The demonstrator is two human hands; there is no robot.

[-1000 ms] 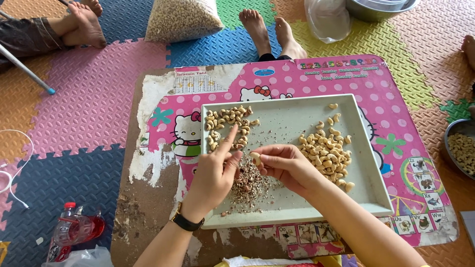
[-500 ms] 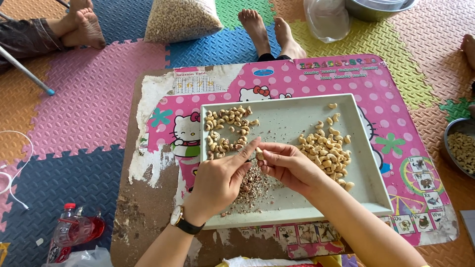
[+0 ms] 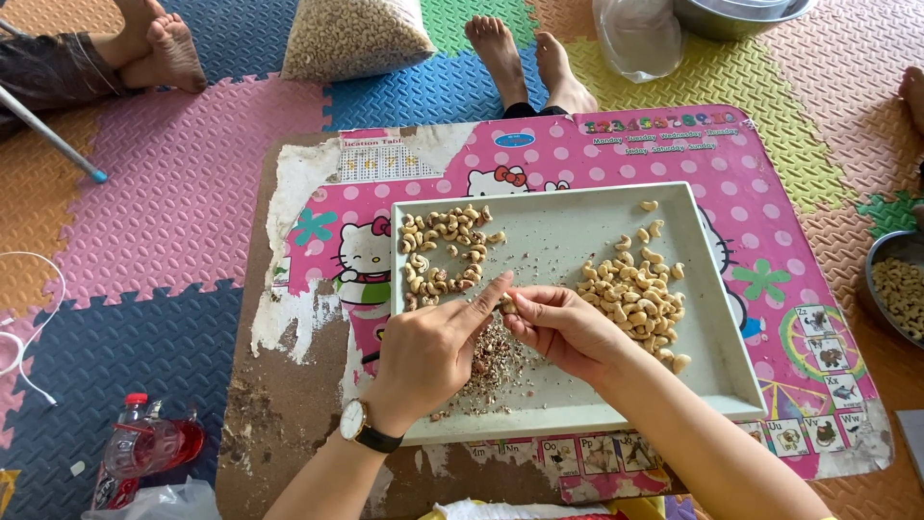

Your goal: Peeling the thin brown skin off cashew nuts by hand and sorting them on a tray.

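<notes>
Over the shallow grey plastic tray (image 3: 712,318) on the pink cartoon-printed desk (image 3: 577,154), the right hand (image 3: 563,327) pinches a pale cashew nut (image 3: 506,304). The left hand (image 3: 428,351), forefinger extended, touches it, its grip seemingly around a thin dark tool. A clear bag of nuts (image 3: 351,34) lies beyond.

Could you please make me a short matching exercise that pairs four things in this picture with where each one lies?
Things:
1. pale cashew pile
2. heap of brown skins
3. red-capped bottle
4. clear bag of nuts

Places:
A. on the foam mat beyond the table's far edge
B. right part of the grey tray
C. on the mat left of the table, near the bottom corner
D. in the tray under the left hand and right hand

Pairs: 1-B, 2-D, 3-C, 4-A
</notes>
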